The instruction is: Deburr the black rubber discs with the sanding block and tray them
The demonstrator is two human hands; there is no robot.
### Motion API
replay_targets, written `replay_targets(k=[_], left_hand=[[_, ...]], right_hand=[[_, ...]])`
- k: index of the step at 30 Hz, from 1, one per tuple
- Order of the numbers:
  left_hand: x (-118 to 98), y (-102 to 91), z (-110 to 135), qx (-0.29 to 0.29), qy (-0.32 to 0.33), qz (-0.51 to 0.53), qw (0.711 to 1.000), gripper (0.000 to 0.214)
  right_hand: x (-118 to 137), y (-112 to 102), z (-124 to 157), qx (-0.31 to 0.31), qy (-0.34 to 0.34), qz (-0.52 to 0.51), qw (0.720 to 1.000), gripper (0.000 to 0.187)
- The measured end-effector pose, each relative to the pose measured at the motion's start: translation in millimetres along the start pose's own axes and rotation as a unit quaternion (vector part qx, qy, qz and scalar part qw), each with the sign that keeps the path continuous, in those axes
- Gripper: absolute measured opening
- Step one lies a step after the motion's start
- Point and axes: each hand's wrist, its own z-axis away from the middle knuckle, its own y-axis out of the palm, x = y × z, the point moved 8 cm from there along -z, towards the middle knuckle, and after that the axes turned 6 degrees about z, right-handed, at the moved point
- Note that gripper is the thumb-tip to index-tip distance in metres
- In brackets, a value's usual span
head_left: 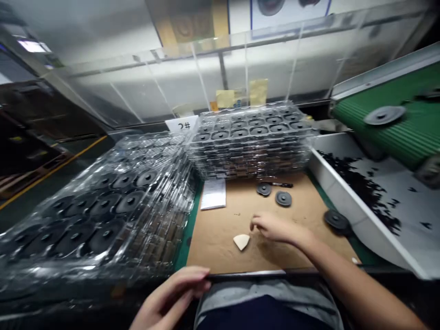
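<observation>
My right hand (273,228) reaches over the brown cardboard sheet (213,233), its fingers loosely bent and slightly apart, with nothing visible in them. Just left of its fingertips lies a cream-coloured, wedge-shaped piece (241,241). My left hand (178,293) is at the front edge of the work surface, thumb apart from the fingers and nothing seen in it. Beyond my right hand rest a grey round-cornered part with a centre knob (283,198) and a similar dark part (264,189). Another dark disc-like part (337,221) lies at the right, by the white tray's wall.
Stacked clear plastic trays (130,201) of dark parts stand on the left, and another stack (250,133) at the back. A white paper (213,194) and a black pen (282,184) lie on the cardboard. At right are a white bin (364,211) with small black pieces and a green conveyor (412,114).
</observation>
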Motion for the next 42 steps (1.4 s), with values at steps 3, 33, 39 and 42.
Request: replay_targets(k=[3, 33, 39, 42], left_hand=[[3, 54.7, -57, 0.107, 0.127, -0.094, 0.982, 0.026], [69, 168.9, -60, 0.09, -0.09, 0.48, 0.868, 0.066], [99, 127.1, -47, 0.021, -0.23, 0.557, 0.798, 0.056], [105, 105.5, -51, -0.033, -0.246, 0.614, 0.749, 0.05]], right_hand=[[-14, -63, 6, -0.015, 0.032, 0.092, 0.995, 0.018], [46, 21, 40, -0.254, 0.153, -0.194, 0.935, 0.064], [68, 43, 22, -0.119, 0.11, -0.176, 0.971, 0.08], [51, 51, 16, -0.086, 0.143, -0.131, 0.977, 0.073]])
